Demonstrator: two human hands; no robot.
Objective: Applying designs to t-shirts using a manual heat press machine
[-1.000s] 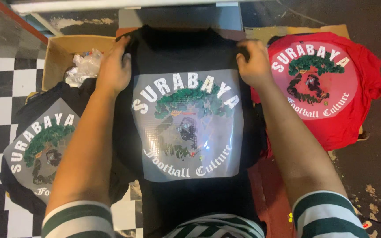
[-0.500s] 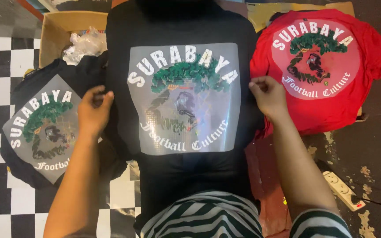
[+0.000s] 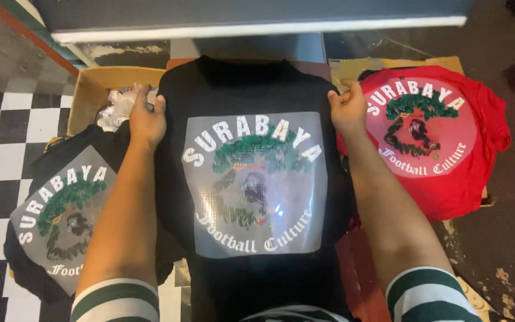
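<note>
Now your hands pinch the black shirt (image 3: 254, 280) between them.
Your left hand (image 3: 146, 119) grips its left edge, your right hand (image 3: 347, 110) its right edge.

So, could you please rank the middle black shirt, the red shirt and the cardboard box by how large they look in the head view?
1. middle black shirt, gripped by both hands
2. red shirt
3. cardboard box, mostly covered, so its true size is unsure

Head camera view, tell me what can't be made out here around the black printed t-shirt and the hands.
- Black printed t-shirt: its lower hem, cut off by the bottom edge and a striped garment.
- Left hand and right hand: fingertips curl over the shirt's sides, hidden.
- Open cardboard box: contents partly covered by the left hand; crumpled pale material only.
- Second black printed shirt: its right side lies under the left forearm.
</note>
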